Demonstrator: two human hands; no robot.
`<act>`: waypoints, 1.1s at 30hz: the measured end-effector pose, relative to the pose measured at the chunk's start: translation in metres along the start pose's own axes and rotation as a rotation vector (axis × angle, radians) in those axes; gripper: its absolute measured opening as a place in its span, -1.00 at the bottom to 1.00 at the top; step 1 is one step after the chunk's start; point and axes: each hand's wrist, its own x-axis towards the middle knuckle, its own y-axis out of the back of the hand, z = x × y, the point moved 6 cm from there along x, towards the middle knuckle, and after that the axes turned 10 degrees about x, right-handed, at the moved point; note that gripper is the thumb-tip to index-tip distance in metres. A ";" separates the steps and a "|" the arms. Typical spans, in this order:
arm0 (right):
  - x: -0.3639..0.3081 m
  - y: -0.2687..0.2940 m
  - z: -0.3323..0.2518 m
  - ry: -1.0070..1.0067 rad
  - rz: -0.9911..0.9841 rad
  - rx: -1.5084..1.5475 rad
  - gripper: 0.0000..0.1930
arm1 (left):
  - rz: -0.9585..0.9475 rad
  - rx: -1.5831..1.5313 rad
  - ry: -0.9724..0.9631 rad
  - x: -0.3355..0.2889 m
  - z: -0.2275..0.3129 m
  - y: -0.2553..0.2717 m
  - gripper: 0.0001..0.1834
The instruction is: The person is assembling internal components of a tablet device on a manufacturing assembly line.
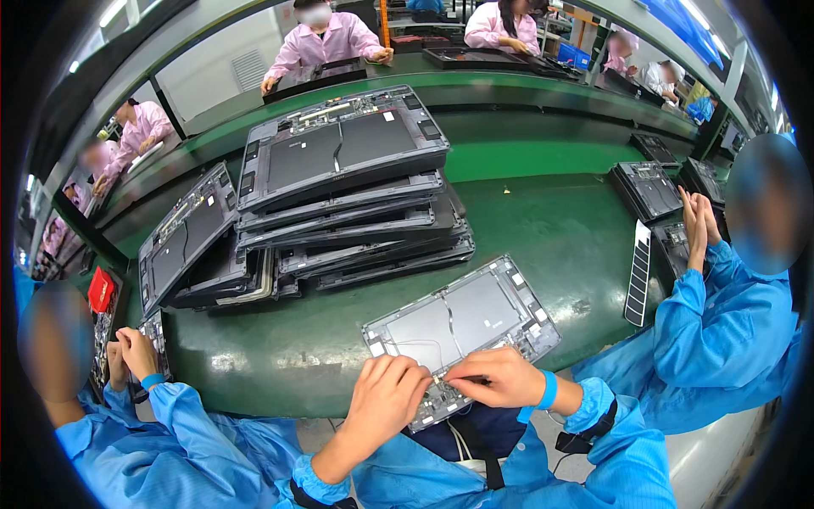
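An opened, flat electronic device (468,316) with a grey battery area, a black ribbon cable down its middle and a circuit board along the near side lies at the near edge of the green bench. My left hand (383,397) bends over the board's left part, thumb and fingers pressed together at the board. From the right, my right hand (502,378), with a blue band at the wrist, pinches at the middle of the board, close to the left fingertips. Whatever either hand's fingers hold is too small or hidden to name. A thin wire loop shows beside the left fingers.
A tall, uneven stack of similar opened devices (339,157) stands at the back left, another device (188,233) leaning against it. Co-workers in blue sit close on both sides. A white strip with dark panels (638,273) lies at right, near more devices (649,188).
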 end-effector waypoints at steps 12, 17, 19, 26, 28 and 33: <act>-0.008 -0.036 -0.029 0.135 -0.112 -0.682 -0.81 | 0.027 -0.064 0.060 -0.003 -0.006 -0.001 -0.88; 0.011 -0.013 -0.008 -0.103 0.047 -0.271 -0.83 | 0.019 -0.141 0.126 -0.002 -0.008 -0.003 -0.86; 0.018 -0.011 0.003 -0.273 0.001 -0.154 -0.87 | 0.017 -0.165 0.159 -0.001 -0.010 -0.002 -0.85; 0.023 -0.003 0.025 -0.482 -0.040 0.062 -0.86 | -0.280 -0.180 0.195 0.022 -0.017 -0.009 -0.73; 0.029 -0.008 0.022 -0.520 -0.077 0.136 -0.84 | -0.436 -0.113 0.233 0.023 -0.024 -0.010 -0.67; 0.024 -0.005 0.023 -0.595 -0.051 0.202 -0.84 | -0.401 -0.226 0.193 0.027 -0.029 -0.009 -0.74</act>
